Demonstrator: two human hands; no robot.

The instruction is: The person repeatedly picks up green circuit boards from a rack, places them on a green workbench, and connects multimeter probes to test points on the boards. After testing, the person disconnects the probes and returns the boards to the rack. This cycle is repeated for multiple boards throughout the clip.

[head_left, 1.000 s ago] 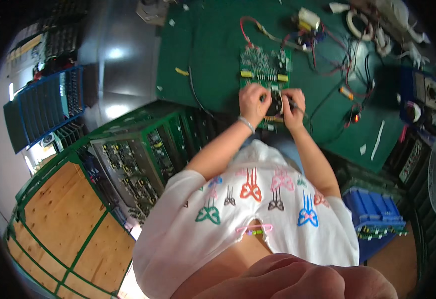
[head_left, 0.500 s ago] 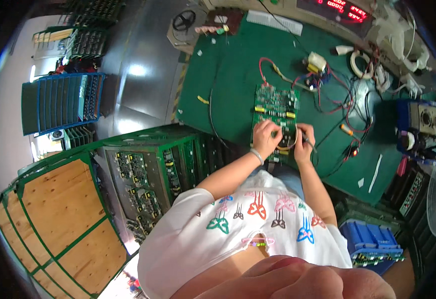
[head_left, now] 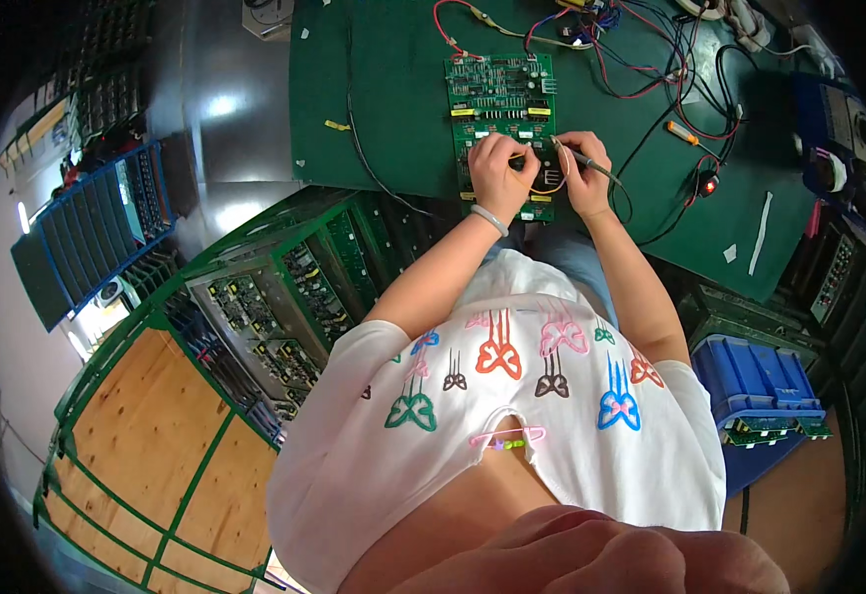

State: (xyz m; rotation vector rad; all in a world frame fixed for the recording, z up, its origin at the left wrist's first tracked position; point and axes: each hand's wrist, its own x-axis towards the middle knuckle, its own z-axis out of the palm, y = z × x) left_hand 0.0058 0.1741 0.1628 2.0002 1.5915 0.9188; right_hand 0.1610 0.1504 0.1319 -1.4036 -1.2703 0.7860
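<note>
Circuit board [head_left: 500, 122] under hands [head_left: 498, 178], seemingly pen-like tool [head_left: 587, 160] in right one [head_left: 585, 182].

Moderate light reaches my bench [head_left: 393, 109]; white glare spots the grey floor [head_left: 225, 148] at left, while fisheye edges curve into black corners.

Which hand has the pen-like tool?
The right hand, gripping the dark tool. The left hand, pale bangle at its wrist, doesn't touch it.
</note>
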